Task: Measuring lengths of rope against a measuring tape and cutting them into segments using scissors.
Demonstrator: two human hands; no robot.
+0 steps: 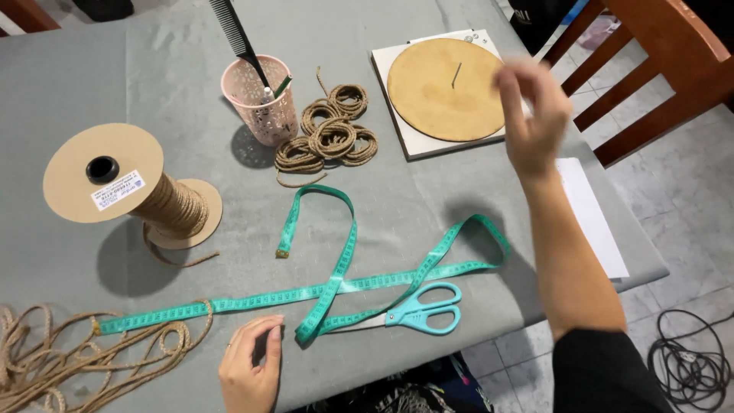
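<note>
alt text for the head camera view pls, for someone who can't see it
A person's left hand rests on a grey table beside a looped teal measuring tape and teal scissors; the right hand is raised, blurred. Around them: a jute twine spool, twine coils, a pink cup, a round board.

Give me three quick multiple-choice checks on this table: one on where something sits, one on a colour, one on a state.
1. Where do the scissors lie?
A. in the pink cup
B. on the table by its near edge, under the tape measure
C. on the round board

2. What colour is the tape measure?
A. yellow
B. white
C. teal green

3. How is the right hand?
A. raised above the table, holding no tool
B. gripping the scissors
C. flat on the spool

Answers: B, the blades pass beneath the tape near the left hand; C, the whole strip is teal; A, the hand hovers beside the round board, blurred.
</note>
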